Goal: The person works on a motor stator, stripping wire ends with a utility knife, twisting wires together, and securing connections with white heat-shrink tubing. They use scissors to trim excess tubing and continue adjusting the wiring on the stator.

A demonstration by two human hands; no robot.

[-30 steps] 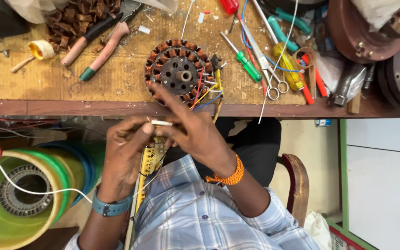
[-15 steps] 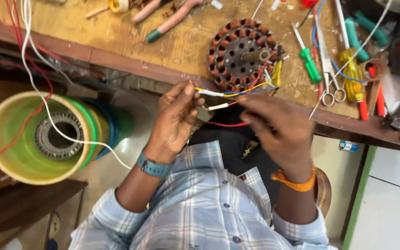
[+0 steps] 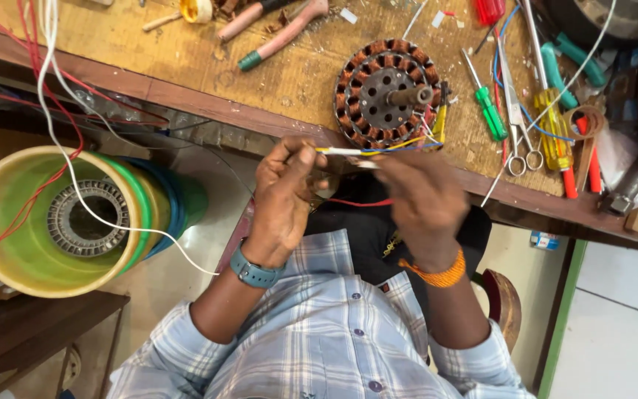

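- Left hand (image 3: 283, 198) raised below the bench edge, fingertips pinched together on a pale wire end (image 3: 337, 151); blue watch (image 3: 254, 270) on that wrist.
- Right hand (image 3: 421, 198) just beside it, back turned to the camera, fingers curled in around the same bundle of wires (image 3: 400, 146); exact grip hidden behind the knuckles, so cannot tell how the tips close. Orange thread band (image 3: 437, 275) at the wrist.
- Yellow, blue and white leads running from the hands up to the round copper-wound stator (image 3: 387, 94), lying flat on the wooden workbench (image 3: 186, 63) with its shaft pointing right.
- Compared with half a second ago: hands closer together, nearly touching, and the wires drawn straighter and more level between them; stator unmoved on the bench.
- Against the frame one second back: view swung, so the stacked tubs (image 3: 53, 222) with a second stator inside now sit at the left.
- Green screwdriver (image 3: 487, 109), scissors (image 3: 518, 140) and yellow screwdriver (image 3: 555, 133) to the right of the stator, well apart from both hands.
- Pink-handled tools (image 3: 275, 33) at the top of the bench, untouched.
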